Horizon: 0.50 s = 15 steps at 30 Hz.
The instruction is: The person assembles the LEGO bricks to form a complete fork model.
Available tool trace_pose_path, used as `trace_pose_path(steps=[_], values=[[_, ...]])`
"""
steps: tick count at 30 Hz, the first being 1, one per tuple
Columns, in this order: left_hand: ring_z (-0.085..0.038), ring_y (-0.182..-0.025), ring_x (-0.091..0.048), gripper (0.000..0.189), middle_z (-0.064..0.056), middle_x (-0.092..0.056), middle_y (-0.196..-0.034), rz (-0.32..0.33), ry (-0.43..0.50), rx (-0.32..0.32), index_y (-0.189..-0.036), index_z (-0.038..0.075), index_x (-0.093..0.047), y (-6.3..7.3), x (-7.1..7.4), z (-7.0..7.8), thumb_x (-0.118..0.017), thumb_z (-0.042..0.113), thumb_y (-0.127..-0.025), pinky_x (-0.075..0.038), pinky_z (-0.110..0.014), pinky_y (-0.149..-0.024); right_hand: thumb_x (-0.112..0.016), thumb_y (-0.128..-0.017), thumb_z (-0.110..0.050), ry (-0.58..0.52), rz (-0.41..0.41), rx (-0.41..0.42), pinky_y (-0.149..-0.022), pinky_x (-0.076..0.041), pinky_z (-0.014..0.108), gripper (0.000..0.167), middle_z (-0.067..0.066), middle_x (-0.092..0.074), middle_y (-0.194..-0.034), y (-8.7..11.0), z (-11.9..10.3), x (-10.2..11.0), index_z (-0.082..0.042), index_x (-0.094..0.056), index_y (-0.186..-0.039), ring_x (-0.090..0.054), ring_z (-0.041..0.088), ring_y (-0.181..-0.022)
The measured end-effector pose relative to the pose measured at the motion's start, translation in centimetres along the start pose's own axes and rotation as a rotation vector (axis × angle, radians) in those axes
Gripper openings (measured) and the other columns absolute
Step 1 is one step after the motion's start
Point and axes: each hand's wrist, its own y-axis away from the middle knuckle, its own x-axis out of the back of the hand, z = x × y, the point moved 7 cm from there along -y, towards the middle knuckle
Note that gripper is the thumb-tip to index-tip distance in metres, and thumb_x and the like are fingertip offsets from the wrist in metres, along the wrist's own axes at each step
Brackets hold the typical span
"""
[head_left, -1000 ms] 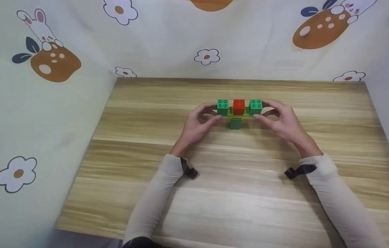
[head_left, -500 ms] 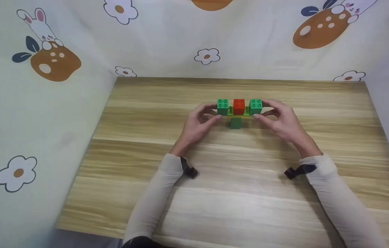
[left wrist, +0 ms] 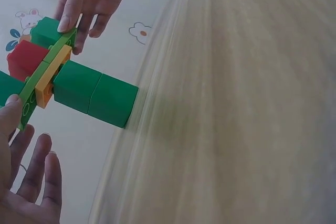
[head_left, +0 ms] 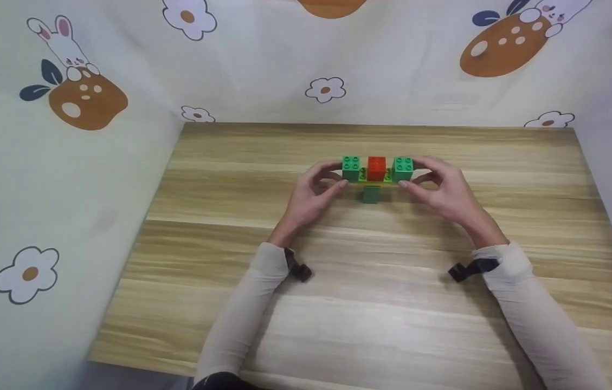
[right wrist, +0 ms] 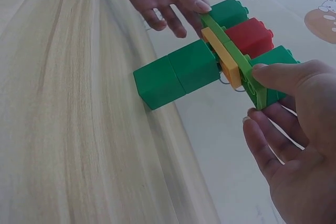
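Note:
A toy-brick build stands upright on the wooden table. Its base is a stack of two green bricks [left wrist: 96, 94], topped by an orange plate [right wrist: 223, 59] and longer light-green plates [right wrist: 239, 61]. On these sit a red brick [head_left: 376, 169] in the middle, a left green brick [head_left: 350, 169] and a right green brick [head_left: 403, 169]. My left hand [head_left: 309, 196] pinches the left end between thumb and fingers. At the opposite end, my right hand [head_left: 444, 192] pinches the build the same way. Fingertips behind the green bricks are partly hidden in the head view.
The wooden table [head_left: 371, 303] extends around the build, its back edge against a patterned cloth wall [head_left: 262, 65]. Black wrist cameras sit on both sleeves, the left camera [head_left: 299, 271] and the right camera [head_left: 458, 272], just above the tabletop.

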Motion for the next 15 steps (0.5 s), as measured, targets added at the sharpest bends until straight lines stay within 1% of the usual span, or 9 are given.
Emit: trace_pose_path(steps=[3,10,15], values=[[-0.021,-0.111,-0.073,0.044,-0.007,-0.072,-0.139,0.002,0.01,-0.005,-0.141,0.01,-0.067,-0.03,0.03,0.02,-0.081,0.02,-0.1,-0.063,-0.044,-0.097,-0.083,-0.094,-0.003,0.0,-0.002,-0.006,-0.096,-0.061,0.022,0.052,0.011,-0.07,-0.133,0.06,0.03,-0.04,-0.012,-0.069,-0.143,-0.07,0.029,-0.113],[-0.023,-0.114,-0.07,0.042,-0.005,-0.07,-0.141,0.002,0.021,0.01,-0.142,0.012,-0.067,-0.04,0.05,-0.07,-0.078,0.02,-0.102,-0.063,-0.041,-0.097,-0.086,-0.093,-0.011,0.028,0.007,-0.007,-0.091,-0.063,0.023,0.045,0.012,-0.071,-0.128,0.04,0.17,-0.17,-0.008,-0.073,-0.136,-0.074,0.016,-0.099],[-0.022,-0.113,-0.071,0.042,-0.006,-0.07,-0.141,0.001,0.017,0.0,-0.141,0.012,-0.067,-0.06,0.06,-0.08,-0.078,0.02,-0.102,-0.063,-0.043,-0.095,-0.086,-0.094,-0.013,0.037,-0.004,-0.019,-0.092,-0.063,0.023,0.046,0.013,-0.071,-0.13,0.04,0.44,-0.22,-0.009,-0.071,-0.138,-0.074,0.016,-0.101]])
